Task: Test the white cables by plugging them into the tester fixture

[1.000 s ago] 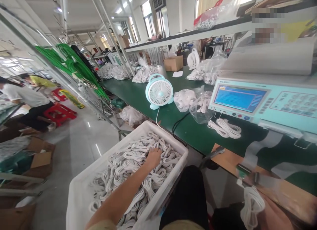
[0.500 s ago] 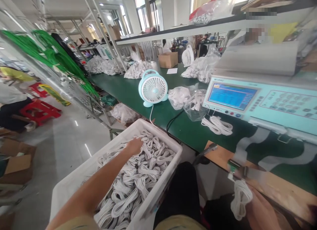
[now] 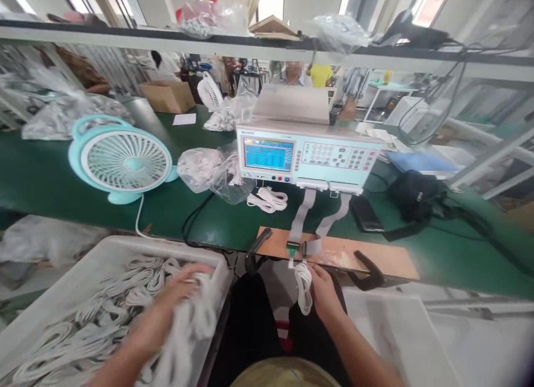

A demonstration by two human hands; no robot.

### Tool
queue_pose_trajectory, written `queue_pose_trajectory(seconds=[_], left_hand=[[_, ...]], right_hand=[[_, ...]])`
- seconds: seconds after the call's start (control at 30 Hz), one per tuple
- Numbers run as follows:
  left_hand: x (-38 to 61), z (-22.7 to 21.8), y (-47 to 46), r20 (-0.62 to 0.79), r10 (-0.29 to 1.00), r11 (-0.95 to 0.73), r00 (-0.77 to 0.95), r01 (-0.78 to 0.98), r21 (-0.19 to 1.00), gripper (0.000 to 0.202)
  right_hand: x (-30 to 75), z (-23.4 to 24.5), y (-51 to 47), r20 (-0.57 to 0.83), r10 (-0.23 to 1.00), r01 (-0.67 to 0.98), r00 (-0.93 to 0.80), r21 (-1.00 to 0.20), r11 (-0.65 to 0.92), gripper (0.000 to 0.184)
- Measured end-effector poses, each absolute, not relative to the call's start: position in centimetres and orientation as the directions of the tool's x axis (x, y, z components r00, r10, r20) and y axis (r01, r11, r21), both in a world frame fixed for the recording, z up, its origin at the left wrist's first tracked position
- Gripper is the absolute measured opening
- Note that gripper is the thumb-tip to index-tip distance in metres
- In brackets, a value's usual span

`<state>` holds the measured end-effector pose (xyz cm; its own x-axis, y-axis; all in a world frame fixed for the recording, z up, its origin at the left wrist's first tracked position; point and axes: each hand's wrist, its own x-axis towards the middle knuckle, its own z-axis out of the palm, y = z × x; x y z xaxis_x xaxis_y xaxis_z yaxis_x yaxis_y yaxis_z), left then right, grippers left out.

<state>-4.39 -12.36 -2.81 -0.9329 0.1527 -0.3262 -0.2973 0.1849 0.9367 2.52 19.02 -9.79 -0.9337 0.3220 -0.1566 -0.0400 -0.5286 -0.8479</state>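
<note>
My left hand [image 3: 177, 298] is over the right end of a white crate [image 3: 95, 253] of coiled white cables, closed on a blurred cable bundle [image 3: 189, 326] it is lifting out. My right hand [image 3: 323, 289] holds another coiled white cable [image 3: 303, 287] just below the front edge of a wooden board [image 3: 375, 259]. That cable hangs from a small connector fixture [image 3: 298, 247] on the board. Two grey ribbon cables run from the fixture up to a pale blue test machine [image 3: 308, 153] with a lit screen.
A light blue desk fan [image 3: 120, 162] stands on the green bench [image 3: 41, 175] at left. Bags of white cables [image 3: 208, 170] and a loose coil [image 3: 267, 199] lie by the tester. A black bag [image 3: 415, 195] and phone [image 3: 366, 213] sit right. Another white bin [image 3: 400, 342] is lower right.
The view has swung right to face the tester. My left hand has risen out of the crate with a cable bundle. My right hand still holds the coil at the fixture.
</note>
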Motion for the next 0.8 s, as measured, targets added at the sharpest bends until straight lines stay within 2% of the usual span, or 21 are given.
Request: queue_pose_trajectory(seconds=[0.03,0.07,0.13,0.2,0.33,0.47,0.57,0.67,0.7,0.73,0.77,0.8], left_hand=[[-3.8,-3.5,-9.0,-0.377,0.338,0.097,-0.862,-0.367,0.925,0.049],[-3.3,-4.3,-5.8,-0.384,0.446,0.090,-0.809,-0.386,0.918,0.047],[-3.1,-6.1,-0.3,-0.292,0.529,0.163,-0.797,-0.242,0.957,0.042],[-3.5,-7.6,3.7,-0.265,0.576,0.175,-0.774,-0.199,0.964,0.045],[-4.2,-9.0,7.1,-0.315,0.532,0.097,-0.786,-0.312,0.945,0.048],[-2.6,-9.1,7.3,-0.360,0.456,0.000,-0.814,-0.405,0.915,0.042],[-0.8,-8.7,6.8,-0.382,0.484,-0.035,-0.787,-0.453,0.891,0.041],[0.1,-7.9,6.2,-0.488,0.502,-0.066,-0.714,-0.594,0.802,0.047],[0.1,-7.7,6.0,-0.521,0.494,-0.092,-0.696,-0.637,0.765,0.049],[0.1,-7.5,5.8,-0.548,0.484,-0.122,-0.682,-0.673,0.730,0.053],[0.0,-7.4,5.6,-0.567,0.474,-0.151,-0.673,-0.697,0.701,0.056],[0.0,-7.3,5.5,-0.570,0.470,-0.175,-0.674,-0.704,0.688,0.057]], right_hand=[[2.5,-9.8,18.9,-0.151,0.330,-0.050,-0.932,-0.847,-0.529,0.041],[2.5,-9.7,18.8,-0.150,0.333,-0.053,-0.931,-0.846,-0.530,0.042],[2.4,-9.7,18.7,-0.151,0.332,-0.052,-0.931,-0.846,-0.531,0.043],[2.2,-9.8,18.7,-0.142,0.331,-0.058,-0.933,-0.847,-0.528,0.043],[1.9,-9.7,18.4,-0.112,0.370,-0.084,-0.922,-0.876,-0.474,0.042],[2.6,-8.9,17.4,-0.097,0.381,-0.085,-0.920,-0.896,-0.436,0.038],[4.6,-8.1,17.9,-0.107,0.328,-0.035,-0.938,-0.916,-0.400,0.038],[7.9,-7.4,21.6,-0.136,0.327,0.021,-0.935,-0.943,-0.332,0.039],[9.1,-7.2,23.3,-0.146,0.335,0.048,-0.931,-0.957,-0.285,0.038],[10.4,-7.0,25.1,-0.150,0.360,0.098,-0.921,-0.983,-0.158,0.037],[11.6,-6.8,26.8,-0.120,0.356,0.147,-0.927,-0.988,0.048,0.034],[12.6,-6.7,28.0,-0.010,0.419,0.148,-0.908,-0.943,0.298,0.032]])
